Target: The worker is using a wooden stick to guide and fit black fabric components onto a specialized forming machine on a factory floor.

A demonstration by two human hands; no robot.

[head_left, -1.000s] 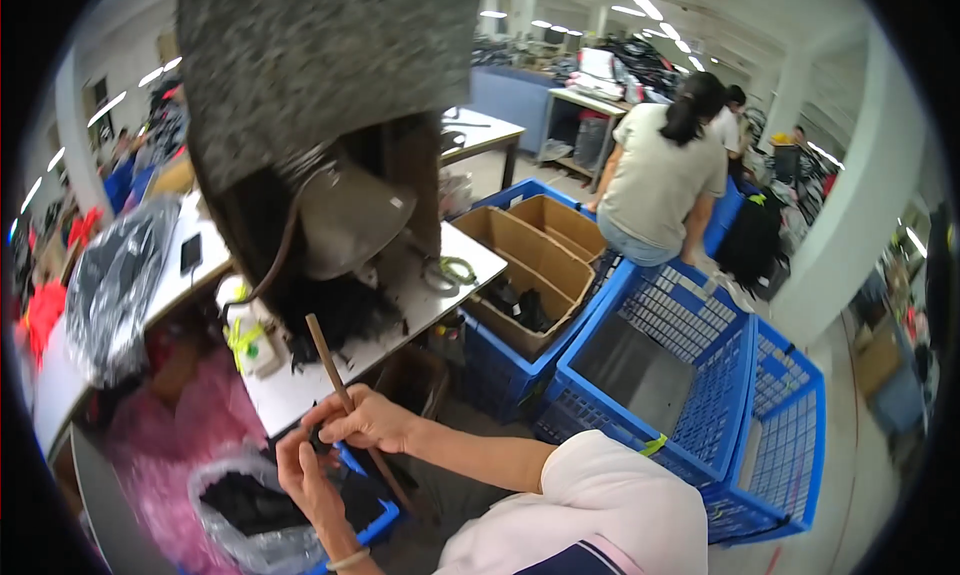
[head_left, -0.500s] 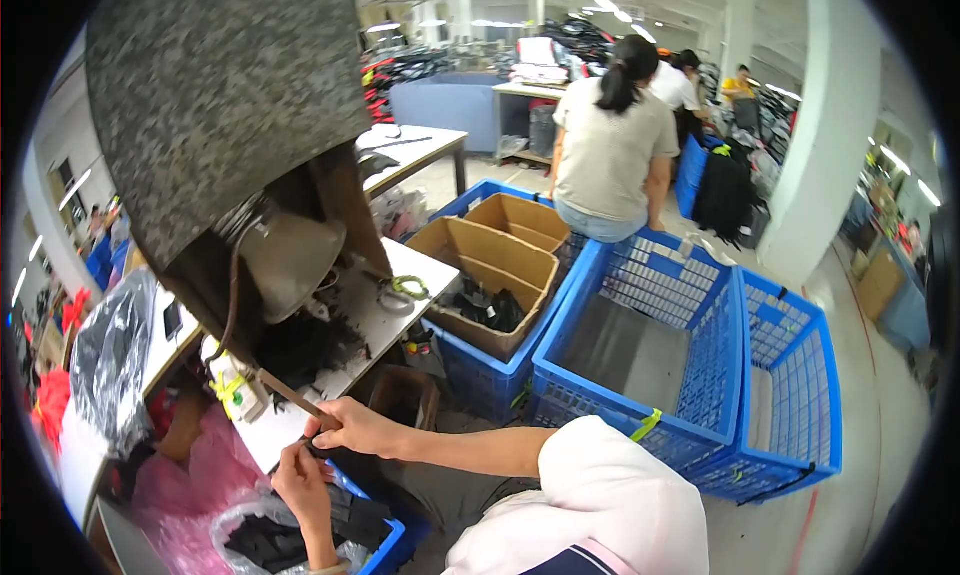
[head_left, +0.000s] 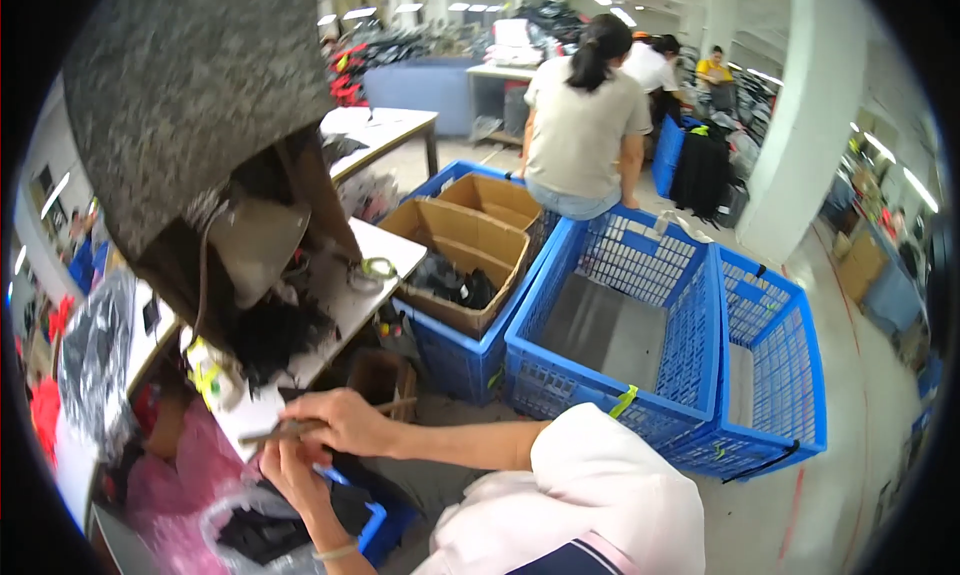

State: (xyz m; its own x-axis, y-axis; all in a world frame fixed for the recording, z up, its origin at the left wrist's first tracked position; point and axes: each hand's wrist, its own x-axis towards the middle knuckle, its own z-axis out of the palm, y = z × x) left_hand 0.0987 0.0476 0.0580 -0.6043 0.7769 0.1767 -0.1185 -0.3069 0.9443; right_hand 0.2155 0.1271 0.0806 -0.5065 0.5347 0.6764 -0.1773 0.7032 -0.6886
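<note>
Down at the lower left of the head view, both of the person's hands meet just below the edge of a white worktable (head_left: 345,305). The right hand (head_left: 345,422) is curled closed around a thin brown wooden stick (head_left: 320,422), which lies almost level, its one end poking out toward a small brown box (head_left: 385,377) and its other end reaching left past the knuckles. The left hand (head_left: 290,468), a pale band at its wrist, comes up from below with its fingers bent and touching the stick's left part beside the right hand; whether it truly grips the stick or only steadies it cannot be told. Beneath the hands sits a clear plastic bag (head_left: 245,525) with dark cloth inside, resting in a blue bin (head_left: 385,525), with pink plastic (head_left: 185,465) just to its left. On the table above lie a heap of black fabric (head_left: 275,335) and a roll of tape (head_left: 375,270), under a large grey felt-covered machine part (head_left: 195,85) that fills the upper left. Right of the table stands a blue crate holding a cardboard box (head_left: 460,245) with dark items in it, and next to that two more blue mesh crates (head_left: 690,345). Farther back, well apart from the hands, another person in a beige shirt (head_left: 580,125) sits facing away.
</note>
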